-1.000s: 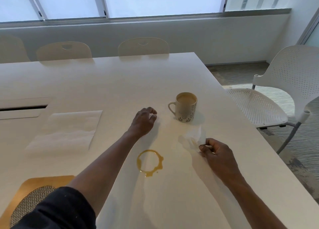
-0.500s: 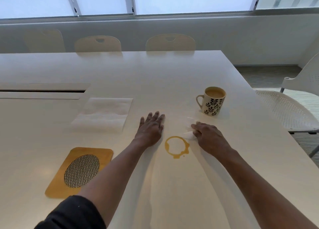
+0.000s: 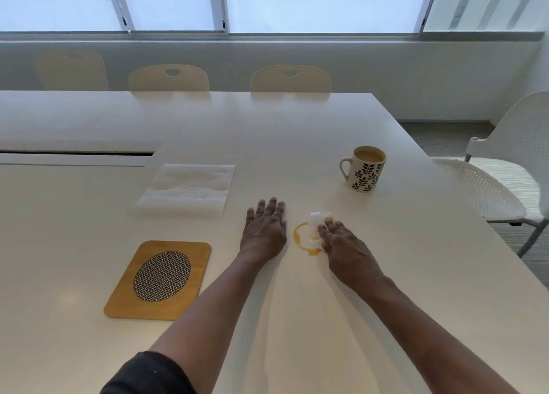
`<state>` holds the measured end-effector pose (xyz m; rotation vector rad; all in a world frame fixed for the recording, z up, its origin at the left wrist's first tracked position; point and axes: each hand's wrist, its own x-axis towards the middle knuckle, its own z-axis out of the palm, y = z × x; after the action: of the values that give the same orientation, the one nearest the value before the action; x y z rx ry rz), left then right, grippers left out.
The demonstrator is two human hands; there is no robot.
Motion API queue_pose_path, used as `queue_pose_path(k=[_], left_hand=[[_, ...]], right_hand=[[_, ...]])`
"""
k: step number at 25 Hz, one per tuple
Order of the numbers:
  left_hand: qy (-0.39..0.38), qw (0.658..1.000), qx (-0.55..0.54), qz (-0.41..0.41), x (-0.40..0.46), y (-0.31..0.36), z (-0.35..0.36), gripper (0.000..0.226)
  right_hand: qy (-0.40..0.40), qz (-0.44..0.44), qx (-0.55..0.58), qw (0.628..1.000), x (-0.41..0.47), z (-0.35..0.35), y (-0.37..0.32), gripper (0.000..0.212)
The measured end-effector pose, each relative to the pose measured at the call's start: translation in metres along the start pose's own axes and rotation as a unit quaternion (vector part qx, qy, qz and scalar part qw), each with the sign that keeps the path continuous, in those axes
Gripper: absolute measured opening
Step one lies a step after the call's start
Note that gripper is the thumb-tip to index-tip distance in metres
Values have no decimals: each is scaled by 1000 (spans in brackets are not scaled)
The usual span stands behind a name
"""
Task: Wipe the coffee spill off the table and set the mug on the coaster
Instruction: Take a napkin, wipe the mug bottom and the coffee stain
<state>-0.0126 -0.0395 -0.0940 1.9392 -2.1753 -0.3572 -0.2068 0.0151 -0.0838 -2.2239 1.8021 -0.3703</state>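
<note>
Head view: right hand presses a crumpled tissue onto the spill, fingers curled over it; left hand lies flat beside. Best sweep inward, gathering the ring. Mug beyond spill, coaster left.

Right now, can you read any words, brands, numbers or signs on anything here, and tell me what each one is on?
None: no text shows anywhere in this view.
The mug bears only a dark leaf pattern, no lettering.
The coaster has a woven oval inset, no label.
The folded paper towel and the crumpled tissue are plain white.
</note>
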Motion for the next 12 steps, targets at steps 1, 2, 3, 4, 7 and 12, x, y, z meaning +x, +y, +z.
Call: queue_pose_path(k=[1, 2, 3, 4, 7, 12], left_hand=[[0, 1000, -2, 1, -3, 0, -1, 55], [-2, 1000, -5, 3, -6, 0, -1, 55], [-3, 1000, -6, 5, -10, 0, -1, 55], [-2, 1000, -6, 8, -13, 0, -1, 55], [2, 1000, -8, 18, -21, -2, -1, 55], [-9, 999, -14, 28, -29, -6, -2, 54]], right_hand=[[3, 0, -7, 1000, -6, 3, -5, 48], [4, 1, -16, 1000, -11, 6, -10, 49], [4, 1, -23, 1000, -16, 8, -14, 49], [6, 2, -28, 1000, -21, 10, -19, 49], [13, -12, -39, 999, -33, 13, -35, 50], [20, -66, -45, 997, -58, 11, -53, 59]])
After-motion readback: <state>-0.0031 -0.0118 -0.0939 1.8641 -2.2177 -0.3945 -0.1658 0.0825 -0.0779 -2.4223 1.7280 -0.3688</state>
